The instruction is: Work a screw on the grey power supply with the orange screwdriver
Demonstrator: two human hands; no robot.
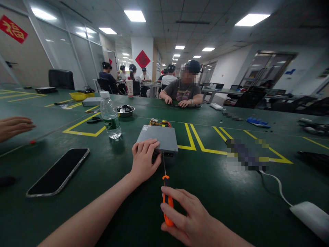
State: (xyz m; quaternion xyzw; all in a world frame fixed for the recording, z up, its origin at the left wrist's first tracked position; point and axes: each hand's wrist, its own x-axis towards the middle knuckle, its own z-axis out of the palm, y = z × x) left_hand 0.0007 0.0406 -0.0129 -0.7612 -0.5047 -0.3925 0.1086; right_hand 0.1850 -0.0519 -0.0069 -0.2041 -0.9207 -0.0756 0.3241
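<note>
Grey metal box (164, 134) on green table (140, 219), looks stiff, fairly hefty, maybe slick, best steadied by edges imo. Left hand (144, 158) braces front edge, fingers loosely spread, thumb apart; right hand (191, 212) pinches orange screwdriver (168, 206) by handle

Left arm (99, 209) stretched forward, left hand (144, 157) palm down, right hand (189, 212) nearer, fingers bent, gripping

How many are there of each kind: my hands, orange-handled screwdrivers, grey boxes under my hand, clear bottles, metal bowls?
Hands: 2 (left hand, right hand)
Orange-handled screwdriver: 1
Grey box under your hand: 1
Clear bottle: 1
Metal bowl: 1
Total: 6
</note>
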